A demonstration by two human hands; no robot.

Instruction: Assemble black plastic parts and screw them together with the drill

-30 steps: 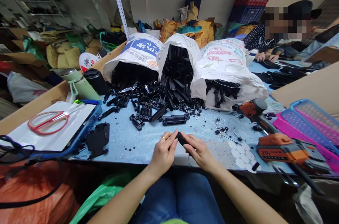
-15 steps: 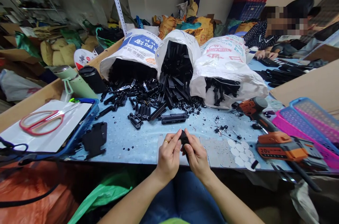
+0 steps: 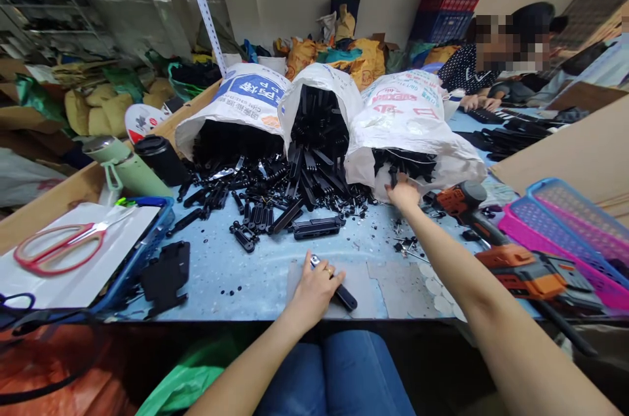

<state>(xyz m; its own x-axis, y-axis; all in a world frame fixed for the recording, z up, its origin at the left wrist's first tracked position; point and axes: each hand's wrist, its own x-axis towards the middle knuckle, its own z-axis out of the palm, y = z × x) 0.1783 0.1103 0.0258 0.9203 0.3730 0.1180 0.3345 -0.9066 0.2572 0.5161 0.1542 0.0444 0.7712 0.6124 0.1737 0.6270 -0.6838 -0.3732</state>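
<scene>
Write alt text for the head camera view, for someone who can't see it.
A person's right hand reaches into the rightmost of three white sacks spilling black plastic parts, while the left hand holds a small black part on the blue table. An orange cordless drill lies at right.

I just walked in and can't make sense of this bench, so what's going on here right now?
A person sits at a blue table. Their left hand rests on a small black part near the table edge. Their right hand reaches into the mouth of the rightmost white sack, which spills black plastic pieces. An orange cordless drill lies to the right, red scissors to the left.
</scene>
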